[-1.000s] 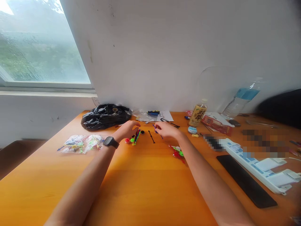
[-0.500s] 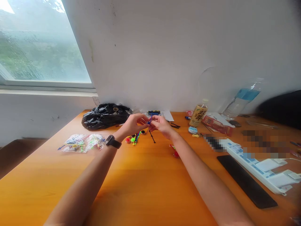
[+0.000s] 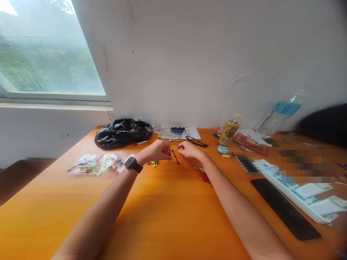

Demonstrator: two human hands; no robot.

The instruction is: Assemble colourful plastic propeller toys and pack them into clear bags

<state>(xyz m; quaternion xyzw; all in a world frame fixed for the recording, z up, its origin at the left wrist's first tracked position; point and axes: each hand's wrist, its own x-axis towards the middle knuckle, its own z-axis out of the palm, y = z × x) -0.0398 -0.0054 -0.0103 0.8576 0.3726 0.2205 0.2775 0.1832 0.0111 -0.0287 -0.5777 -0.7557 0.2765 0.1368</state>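
Observation:
My left hand point(image 3: 158, 150), with a dark watch point(image 3: 132, 163) on its wrist, is closed around a small blue plastic piece point(image 3: 170, 155) that shows only at the fingertips. My right hand point(image 3: 189, 151) is in a pinch a short way to the right; a hint of purple shows at its fingertips, too small to name. Between the hands a thin black rod point(image 3: 175, 157) with knobbed ends lies on the table. Green and yellow plastic parts point(image 3: 154, 164) lie partly hidden below my left hand. Red plastic parts point(image 3: 204, 176) lie beside my right forearm.
Clear bags of colourful parts point(image 3: 89, 166) lie at left, with a black plastic bag point(image 3: 121, 134) behind. Black-framed glasses point(image 3: 197, 142) rest at the back. To the right stand a drink bottle point(image 3: 229, 131), a white power strip point(image 3: 290, 191) and a black flat pad point(image 3: 284, 207).
My hands were together holding a blue piece; now they are apart and slightly lower. The left hand has kept a blue piece. The black rod stays on the table.

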